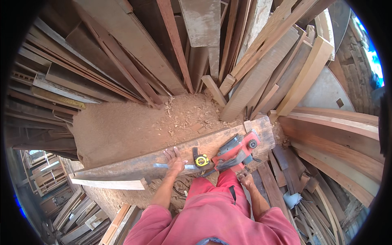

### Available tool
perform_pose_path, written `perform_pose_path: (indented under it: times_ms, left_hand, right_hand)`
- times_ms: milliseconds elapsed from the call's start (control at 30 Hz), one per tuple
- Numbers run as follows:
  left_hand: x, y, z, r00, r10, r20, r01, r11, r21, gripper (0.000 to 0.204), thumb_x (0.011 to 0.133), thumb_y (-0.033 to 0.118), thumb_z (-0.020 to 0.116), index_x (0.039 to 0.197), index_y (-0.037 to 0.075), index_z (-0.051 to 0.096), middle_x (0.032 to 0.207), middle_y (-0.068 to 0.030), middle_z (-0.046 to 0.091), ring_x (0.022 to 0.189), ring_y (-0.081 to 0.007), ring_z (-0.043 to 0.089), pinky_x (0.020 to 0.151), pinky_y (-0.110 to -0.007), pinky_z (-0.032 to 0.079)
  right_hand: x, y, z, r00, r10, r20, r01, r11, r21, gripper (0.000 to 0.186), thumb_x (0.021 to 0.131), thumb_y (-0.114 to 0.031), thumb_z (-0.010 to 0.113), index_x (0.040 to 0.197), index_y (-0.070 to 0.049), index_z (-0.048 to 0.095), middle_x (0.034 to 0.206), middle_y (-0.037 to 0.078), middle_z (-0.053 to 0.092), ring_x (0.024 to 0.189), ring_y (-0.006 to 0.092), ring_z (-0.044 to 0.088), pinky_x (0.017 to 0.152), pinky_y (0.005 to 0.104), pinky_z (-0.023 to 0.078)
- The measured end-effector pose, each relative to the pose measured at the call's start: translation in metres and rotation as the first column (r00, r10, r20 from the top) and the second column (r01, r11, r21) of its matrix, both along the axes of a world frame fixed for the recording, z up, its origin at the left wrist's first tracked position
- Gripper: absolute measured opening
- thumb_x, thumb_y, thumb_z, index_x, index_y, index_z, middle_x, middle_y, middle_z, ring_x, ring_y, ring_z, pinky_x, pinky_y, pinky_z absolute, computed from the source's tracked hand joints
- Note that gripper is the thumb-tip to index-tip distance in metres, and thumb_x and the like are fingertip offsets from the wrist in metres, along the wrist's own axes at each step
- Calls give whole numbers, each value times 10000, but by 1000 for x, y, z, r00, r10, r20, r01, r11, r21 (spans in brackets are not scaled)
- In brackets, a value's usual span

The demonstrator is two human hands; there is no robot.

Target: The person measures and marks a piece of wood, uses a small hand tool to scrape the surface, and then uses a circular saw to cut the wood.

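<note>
My left hand [175, 162] lies with fingers spread on a worn plank [118, 164], over a steel ruler [161, 165]. Right of it are a yellow-and-black tape measure [201, 160] and a red electric planer [241, 145] lying on its side on the plank, with a dark cord below. My right hand [246, 178] is low beside the planer, by my right leg, its fingers curled; what they hold, if anything, is too small to make out. A pale narrow strip of wood [110, 183] rests along the plank's near left side.
Leaning boards [139, 49] crowd the far side and both sides. Sawdust and shavings [110, 126] cover the ground beyond the plank. Stacked offcuts [81, 216] lie at lower left, more pieces [281, 171] at right beside a curved sheet [326, 90] farther back.
</note>
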State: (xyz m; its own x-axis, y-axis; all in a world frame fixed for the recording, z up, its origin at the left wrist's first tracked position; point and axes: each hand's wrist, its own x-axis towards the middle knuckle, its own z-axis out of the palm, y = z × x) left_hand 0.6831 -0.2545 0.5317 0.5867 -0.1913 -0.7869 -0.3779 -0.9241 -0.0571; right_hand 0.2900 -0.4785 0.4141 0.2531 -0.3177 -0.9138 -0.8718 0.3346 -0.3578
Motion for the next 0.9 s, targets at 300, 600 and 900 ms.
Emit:
perform_pose_path:
  times_ms: [300,600,900]
  left_hand:
    - [-10,12,-2,994,113,3,-113,994,-8,1073,895,488,708,1627,67,46,1611,-411,-59,1492,-590,-105,1201,-667,0]
    - [16,3,35,952,301,-60,-306,916,-259,922,907,478,674,1604,75,224,1646,-336,64,1514,-552,19,1225,-621,52]
    - [-112,43,259,708,-459,-537,-605,-1,-796,505,963,367,672,1310,10,593,1230,-102,644,1158,-199,582,1020,-393,468]
  right_hand:
    - [43,-30,30,970,173,171,-166,985,-51,148,882,-95,622,893,44,671,787,56,644,751,161,580,665,361,488]
    - [42,-36,41,949,290,122,-301,950,84,178,943,-201,624,886,-38,665,719,42,625,559,148,570,468,306,417]
    - [52,-4,59,824,538,176,-524,843,-123,237,933,-197,548,850,-19,679,739,96,654,588,208,610,503,350,482]
